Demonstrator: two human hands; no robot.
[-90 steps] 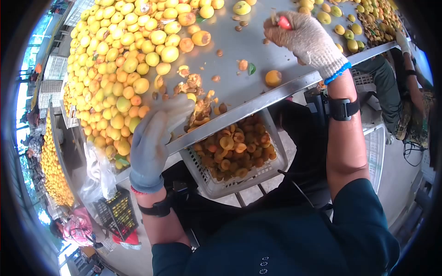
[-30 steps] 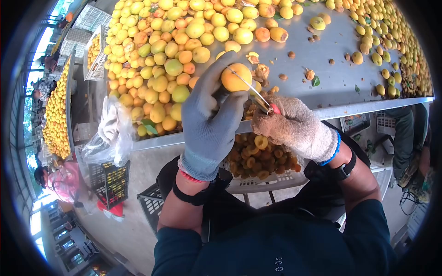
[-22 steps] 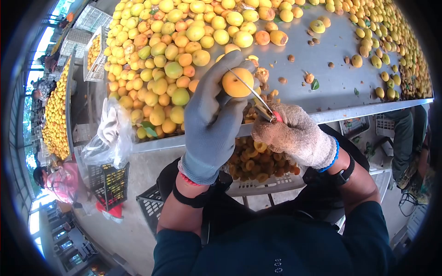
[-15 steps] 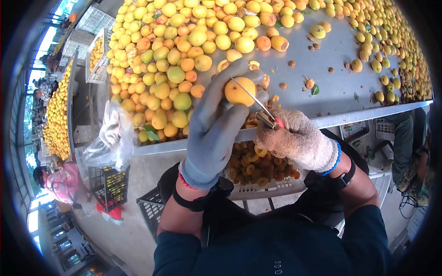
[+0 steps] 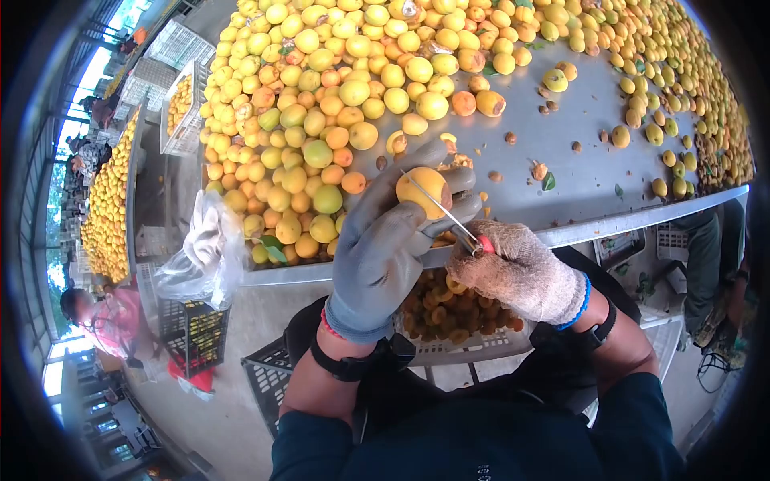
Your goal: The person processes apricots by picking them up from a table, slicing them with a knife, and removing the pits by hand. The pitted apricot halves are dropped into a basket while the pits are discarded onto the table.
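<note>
My left hand (image 5: 385, 240), in a grey glove, holds a yellow-orange fruit (image 5: 419, 192) between thumb and fingers above the table's near edge. In a worn, light knit glove, my right hand (image 5: 517, 268) is closed around the red handle of a knife (image 5: 457, 223). The thin blade lies across the front of the fruit. Whether it has cut in, I cannot tell. Beneath my hands, a light crate (image 5: 473, 350) holds halved fruit (image 5: 457, 309). Whole fruit (image 5: 297, 160) is heaped on the metal table (image 5: 561, 144) beyond my left hand.
A plastic bag with pale gloves (image 5: 204, 248) hangs at the table's left corner. A black crate (image 5: 192, 337) stands below it, near a person in pink (image 5: 116, 321). Another person's legs (image 5: 702, 264) are at the right. Pits and leaves lie on the table.
The fruit in my left hand has turned, and a brownish patch now shows beside the blade. My left fingers are spread more. The view has shifted slightly.
</note>
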